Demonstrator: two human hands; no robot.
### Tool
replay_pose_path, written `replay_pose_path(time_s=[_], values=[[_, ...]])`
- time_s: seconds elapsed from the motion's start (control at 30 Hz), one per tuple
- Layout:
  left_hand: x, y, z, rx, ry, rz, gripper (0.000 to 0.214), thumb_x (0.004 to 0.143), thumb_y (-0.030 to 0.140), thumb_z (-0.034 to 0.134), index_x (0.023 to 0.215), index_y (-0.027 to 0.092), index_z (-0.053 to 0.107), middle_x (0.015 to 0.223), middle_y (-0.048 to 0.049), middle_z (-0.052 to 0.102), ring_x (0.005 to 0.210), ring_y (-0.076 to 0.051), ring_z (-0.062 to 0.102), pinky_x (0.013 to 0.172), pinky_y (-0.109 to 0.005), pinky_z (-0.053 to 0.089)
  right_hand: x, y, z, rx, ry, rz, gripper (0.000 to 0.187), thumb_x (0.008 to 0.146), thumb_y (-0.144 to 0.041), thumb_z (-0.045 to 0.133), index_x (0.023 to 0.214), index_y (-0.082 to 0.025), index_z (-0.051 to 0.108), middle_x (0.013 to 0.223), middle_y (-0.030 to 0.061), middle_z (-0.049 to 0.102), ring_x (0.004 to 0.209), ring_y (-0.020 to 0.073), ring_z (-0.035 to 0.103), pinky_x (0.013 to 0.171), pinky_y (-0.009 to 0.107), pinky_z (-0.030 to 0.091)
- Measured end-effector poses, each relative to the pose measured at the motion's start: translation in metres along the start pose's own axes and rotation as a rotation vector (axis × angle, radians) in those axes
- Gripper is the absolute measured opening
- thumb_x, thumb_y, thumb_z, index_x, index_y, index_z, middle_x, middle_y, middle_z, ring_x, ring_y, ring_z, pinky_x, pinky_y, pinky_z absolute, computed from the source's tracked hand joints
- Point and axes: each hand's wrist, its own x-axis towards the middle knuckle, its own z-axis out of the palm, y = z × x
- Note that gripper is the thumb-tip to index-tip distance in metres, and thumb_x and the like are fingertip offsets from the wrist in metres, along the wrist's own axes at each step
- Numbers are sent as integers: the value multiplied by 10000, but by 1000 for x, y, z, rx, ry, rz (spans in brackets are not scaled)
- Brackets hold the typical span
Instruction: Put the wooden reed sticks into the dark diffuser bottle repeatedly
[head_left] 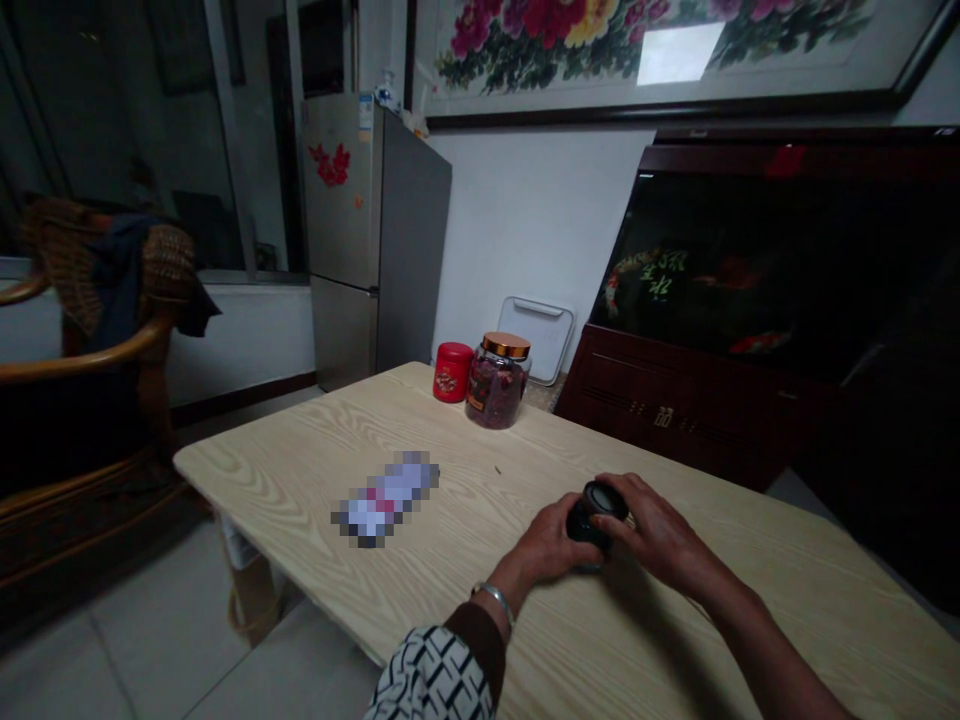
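Note:
A dark cup (585, 530) with a round black lid (604, 498) stands on the near right part of the table. My left hand (551, 540), with a silver bracelet at its wrist, is closed around the cup's body. On the lid, the fingers of my right hand (660, 520) are closed at its rim. The lid looks slightly tilted, and whether it is seated on the cup or lifted from it I cannot tell. My hands hide most of the cup's sides.
The wood-grain table (480, 530) carries a blurred flat object (386, 500) at left. At its far edge stand a red canister (452, 373) and a glass jar (496, 392) with a copper lid. A fridge (341, 220), wicker chair (112, 340) and fish tank (720, 260) stand beyond.

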Motion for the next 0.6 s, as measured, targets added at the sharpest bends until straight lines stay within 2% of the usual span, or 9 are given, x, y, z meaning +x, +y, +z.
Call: replay_pose_path(time_s=[0.1,0.2,0.3,0.37,0.43,0.47,0.53,0.6], values=[[-3,6,0,-3,-25,-13,661,592,221,829,1217,180,617,1035,-37,669,933,-213,592,787,-279,470,-2,-6,-1,10,4,37,445,876,-393,550,1263,-176,570,1237,147,613,1149,289,582,979,427,449],[-7,15,0,23,-34,13,770,599,233,839,1314,203,555,1152,-57,659,1033,-251,599,874,-326,478,-7,-10,1,75,51,71,463,856,-385,569,1279,-198,563,1286,135,600,1201,290,561,1015,441,433],[-10,17,2,24,-35,53,990,545,230,887,1423,210,431,1316,-106,587,1178,-300,555,991,-394,451,-19,-6,12,268,211,119,567,845,-441,595,1359,-223,495,1372,122,551,1248,268,540,1046,424,429],[-11,15,3,30,-24,54,1094,510,220,910,1460,199,366,1388,-144,528,1268,-327,497,1077,-444,390,-31,2,26,465,383,215,565,863,-515,570,1344,-228,494,1338,118,579,1186,250,587,981,386,481],[-12,10,5,21,10,42,1136,503,195,912,1477,205,328,1426,-160,484,1331,-343,442,1142,-480,309,-44,13,44,702,549,365,495,865,-592,545,1182,-213,578,1075,92,689,926,221,672,770,328,542],[-12,8,6,7,28,29,1133,503,182,909,1475,218,327,1429,-159,477,1343,-349,430,1154,-496,286,-50,17,54,814,607,436,483,851,-634,540,1062,-204,606,880,58,697,739,194,663,625,292,523],[-13,7,8,-20,61,-5,1104,494,161,905,1451,247,359,1409,-146,487,1336,-365,438,1150,-527,286,-59,25,73,983,665,531,517,805,-714,536,849,-201,591,567,-27,568,445,123,502,411,228,367],[-15,8,10,-42,88,-38,1055,497,160,901,1418,266,400,1393,-135,496,1319,-375,456,1133,-545,310,-63,29,87,1067,686,559,568,761,-769,532,756,-202,555,463,-71,462,347,78,361,355,196,233]])
